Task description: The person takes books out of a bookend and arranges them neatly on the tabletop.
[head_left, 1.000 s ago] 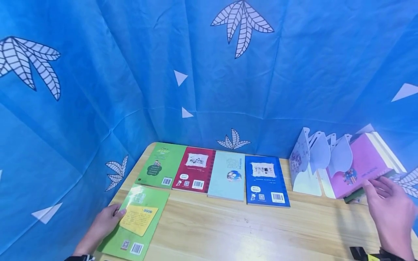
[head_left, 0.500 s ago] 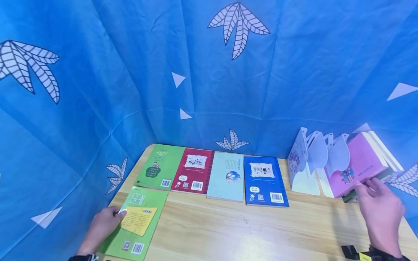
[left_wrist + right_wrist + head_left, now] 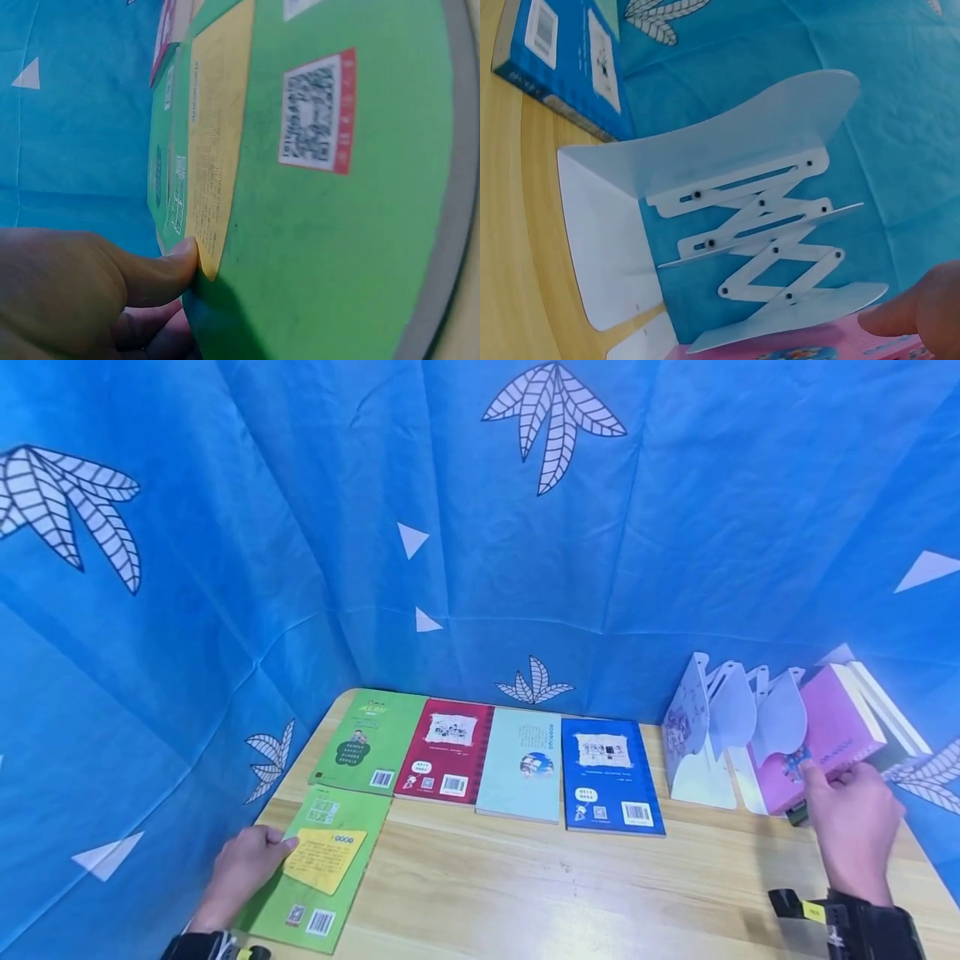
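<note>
My left hand [image 3: 247, 868] grips the left edge of a green book [image 3: 300, 914] with a yellow text panel. In the left wrist view its thumb [image 3: 169, 274] lies on the cover at the panel's corner, the other fingers partly hidden behind the edge. On the right, my right hand [image 3: 855, 818] holds the front edge of a thick pink book [image 3: 832, 710], thumb on the cover side. That book leans to the right against the end of a white expanding bookend [image 3: 701, 777]. Only a strip of the pink book [image 3: 847, 337] shows in the right wrist view, below the thumb.
Green [image 3: 375, 739], red [image 3: 446, 752], pale mint [image 3: 517, 768] and blue [image 3: 615, 777] books lie flat in a row along the back. More books [image 3: 888, 702] lean behind the pink one. Blue curtain [image 3: 480, 568] encloses the wooden table [image 3: 525, 893].
My right hand has slid left along the pink book's edge, its thumb now nearer the cover picture. The left hand and its green book have shifted only slightly.
</note>
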The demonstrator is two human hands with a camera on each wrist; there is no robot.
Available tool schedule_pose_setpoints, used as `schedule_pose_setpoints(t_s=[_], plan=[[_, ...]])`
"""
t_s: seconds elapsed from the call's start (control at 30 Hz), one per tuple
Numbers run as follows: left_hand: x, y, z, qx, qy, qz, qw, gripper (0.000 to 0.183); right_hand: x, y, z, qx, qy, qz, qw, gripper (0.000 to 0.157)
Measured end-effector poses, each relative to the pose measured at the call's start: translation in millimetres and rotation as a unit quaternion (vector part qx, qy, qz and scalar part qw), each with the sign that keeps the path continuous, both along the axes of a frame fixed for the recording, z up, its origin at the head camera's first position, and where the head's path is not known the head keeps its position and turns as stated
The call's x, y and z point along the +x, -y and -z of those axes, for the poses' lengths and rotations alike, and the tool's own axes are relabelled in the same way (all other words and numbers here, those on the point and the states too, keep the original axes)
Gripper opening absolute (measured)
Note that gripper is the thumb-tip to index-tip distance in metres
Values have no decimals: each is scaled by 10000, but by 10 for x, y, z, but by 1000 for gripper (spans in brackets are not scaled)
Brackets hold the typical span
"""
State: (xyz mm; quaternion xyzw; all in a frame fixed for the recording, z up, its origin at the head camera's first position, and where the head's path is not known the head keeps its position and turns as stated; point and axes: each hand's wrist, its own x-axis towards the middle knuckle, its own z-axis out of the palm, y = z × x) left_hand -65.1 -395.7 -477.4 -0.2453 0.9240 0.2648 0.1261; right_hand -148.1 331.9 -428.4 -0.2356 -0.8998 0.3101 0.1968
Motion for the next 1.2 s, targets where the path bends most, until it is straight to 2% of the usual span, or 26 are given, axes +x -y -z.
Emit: schedule_pose_setpoints(t_s=[0.13, 0.27, 0.53, 0.77, 0.9, 1.0, 1.2], plan=[[-11, 6, 29, 32, 60, -95, 9999, 42, -54, -26, 13, -144, 264, -73, 9995, 41], [-21, 6, 21, -71, 33, -32, 10000, 44, -80, -27, 34, -397, 469, -208, 9979, 46], [-24, 13, -4, -366, -152, 214, 9990, 39, -75, -52, 72, -511, 473, -204, 9974, 45], [-35, -48, 5, -743, -748, 301, 9940, 54, -59, -71, 107, -445, 385, -165, 9981, 43], [-59, -139, -10, -743, -1125, 393, 9901, 72, -32, -76, 129, -378, 268, -161, 9988, 41], [-77, -250, -19, -591, -1512, 615, 9848, 82, -1, -74, 135, -338, 110, -100, 9993, 38], [-112, -484, -59, -350, -2192, 1111, 9687, 83, 105, -23, 90, -132, -257, 61, 9996, 37]])
